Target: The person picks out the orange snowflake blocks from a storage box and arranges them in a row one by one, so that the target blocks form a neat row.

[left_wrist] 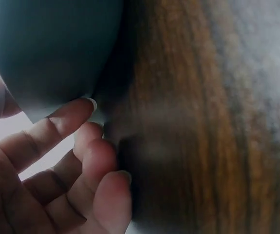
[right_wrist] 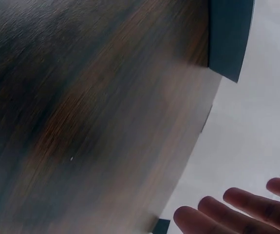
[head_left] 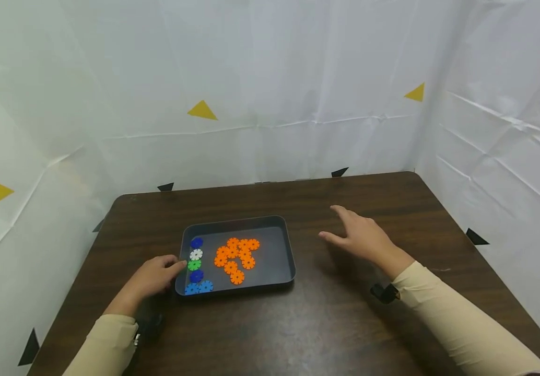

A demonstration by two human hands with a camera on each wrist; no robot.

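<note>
Beside left hand (head_left: pixel 152 277), unlabelled tray (head_left: pixel 285 245)

Left hand (left_wrist: pixel 47 185), fingers loosely curled, one fingertip against the dark tray (left_wrist: pixel 52 48) on the wooden table (left_wrist: pixel 203 122)

The dark brown wooden table (head_left: pixel 345 324) showed a streaked grain under a smooth, faintly shiny finish that caught soft light. On it sat a dark grey rectangular plastic tray (head_left: pixel 290 250), matt and smooth, with rounded walls. The orange plastic gear discs (head_left: pixel 236 257) inside looked hard and smooth with a slight sheen, as did the blue, white and green plastic gear discs (head_left: pixel 196 265) along its left side. The white sheeting on the walls (head_left: pixel 298 78) looked like thin creased cloth or paper, matt. The beige sleeves (head_left: pixel 458 318) were soft, matt knit cloth.
</note>
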